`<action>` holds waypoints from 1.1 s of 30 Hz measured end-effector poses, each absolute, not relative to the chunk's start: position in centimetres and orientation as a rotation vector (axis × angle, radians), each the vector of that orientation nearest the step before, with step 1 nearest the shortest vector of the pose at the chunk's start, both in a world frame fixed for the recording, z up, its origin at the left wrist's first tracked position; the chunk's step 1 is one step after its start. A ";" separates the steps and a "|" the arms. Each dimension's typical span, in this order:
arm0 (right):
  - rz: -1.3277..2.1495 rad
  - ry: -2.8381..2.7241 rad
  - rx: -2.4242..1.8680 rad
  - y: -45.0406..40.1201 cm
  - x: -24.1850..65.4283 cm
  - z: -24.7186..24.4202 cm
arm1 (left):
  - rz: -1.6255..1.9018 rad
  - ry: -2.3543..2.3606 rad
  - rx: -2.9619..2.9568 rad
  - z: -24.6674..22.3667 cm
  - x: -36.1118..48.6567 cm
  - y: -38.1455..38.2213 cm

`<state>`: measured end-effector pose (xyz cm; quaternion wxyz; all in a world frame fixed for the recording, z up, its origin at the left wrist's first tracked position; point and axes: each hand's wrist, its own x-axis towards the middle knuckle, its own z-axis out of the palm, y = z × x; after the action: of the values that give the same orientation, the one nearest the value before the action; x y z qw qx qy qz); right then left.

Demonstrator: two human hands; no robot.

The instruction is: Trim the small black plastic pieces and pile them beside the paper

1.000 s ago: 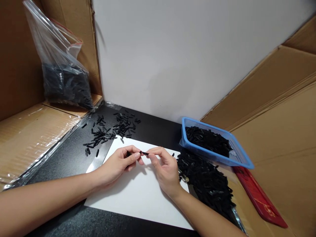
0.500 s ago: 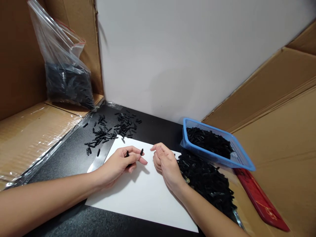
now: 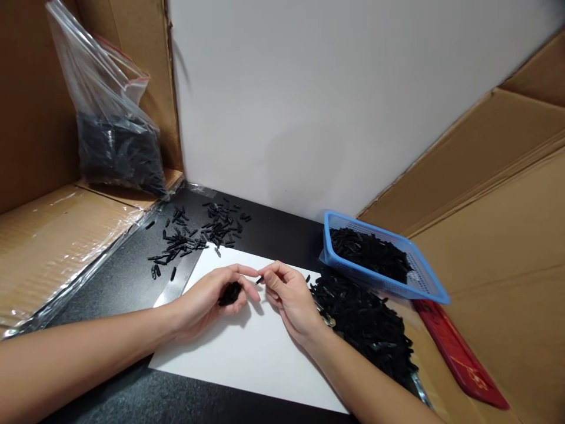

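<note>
My left hand (image 3: 225, 288) is cupped over the white sheet (image 3: 251, 359), its fingers curled round a cluster of small black pieces (image 3: 230, 293). Close beside it, my right hand (image 3: 286, 294) pinches one small black piece (image 3: 259, 280) between thumb and index finger. The tip of my left index finger meets the right fingertips at that piece. The palm of my right hand is hidden. Loose black pieces (image 3: 179, 241) lie scattered on the dark table beyond the sheet, and a large heap of them (image 3: 366, 324) is right of my right hand.
A blue basket (image 3: 426, 274) holding black pieces stands at the right, behind the heap. Beside it lies a red object (image 3: 461, 356). At the left, a clear bag (image 3: 119, 147) of black pieces leans on cardboard. A pale wall (image 3: 309, 106) closes off the back.
The right hand's fingers have come to the left fingertips and now pinch a black piece. My left thumb has drawn back, showing the cluster in the palm. The view has shifted slightly.
</note>
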<state>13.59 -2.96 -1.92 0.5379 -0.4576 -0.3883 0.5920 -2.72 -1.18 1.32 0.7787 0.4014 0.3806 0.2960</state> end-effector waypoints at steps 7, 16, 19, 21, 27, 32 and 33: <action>1.458 -0.827 -0.997 -2.5 14.1 -2.2 | 0.612 0.744 0.890 0.2 -3.0 -0.9; 1.533 -0.769 -0.923 -2.7 13.8 -1.3 | 0.604 0.771 0.978 0.1 -3.0 -0.7; 1.480 -0.864 -1.018 -2.8 13.9 -1.5 | 0.592 0.761 0.942 0.2 -3.0 -0.8; 1.429 -0.985 -1.098 -2.9 13.8 -1.8 | 0.593 0.758 0.937 0.2 -3.0 -0.8; 1.438 -1.101 -1.132 -3.1 13.1 -2.0 | 0.590 0.777 1.002 0.2 -2.9 -1.0; 1.495 -0.935 -1.099 -3.0 13.3 -1.8 | 0.633 0.760 1.026 -0.2 -2.8 -0.9; 1.507 -0.907 -1.098 -3.1 13.4 -1.7 | 0.645 0.757 1.023 -0.3 -2.8 -0.8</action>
<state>13.36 -3.05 -1.68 0.5091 -0.4557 -0.3766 0.6256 -2.81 -0.81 -0.29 0.7561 0.4693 0.3471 0.2959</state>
